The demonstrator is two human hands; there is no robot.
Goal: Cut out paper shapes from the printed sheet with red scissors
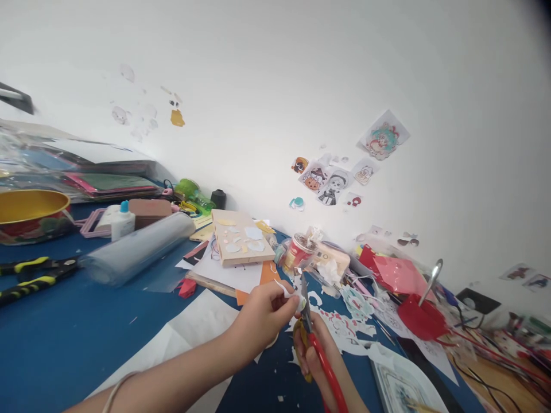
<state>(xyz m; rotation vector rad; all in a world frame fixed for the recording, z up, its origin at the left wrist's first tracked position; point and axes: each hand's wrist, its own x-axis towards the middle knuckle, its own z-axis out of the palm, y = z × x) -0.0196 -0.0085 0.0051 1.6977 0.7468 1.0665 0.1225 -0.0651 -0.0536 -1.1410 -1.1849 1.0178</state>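
Note:
My left hand (258, 318) pinches a small white paper cutout (287, 291) between thumb and fingers. Scissors (323, 361) with red and yellow on the handles are gripped in my right hand (331, 348), their blades pointing up and away beside the paper. The blades stand close to my left fingertips; whether they touch the paper I cannot tell. Just past my right hand lies a white sheet with cut-out holes and red printed bits (340, 330). Part of the scissors' handles is hidden by my fingers.
Small paper pieces lie on a beige board (241, 241) ahead. A red cup (299, 252) stands behind my hands. Pliers (38, 275), a plastic roll (138, 252) and a glue bottle (123, 221) are left. A white tray (381, 373) and red lamp-like object (422, 318) sit right.

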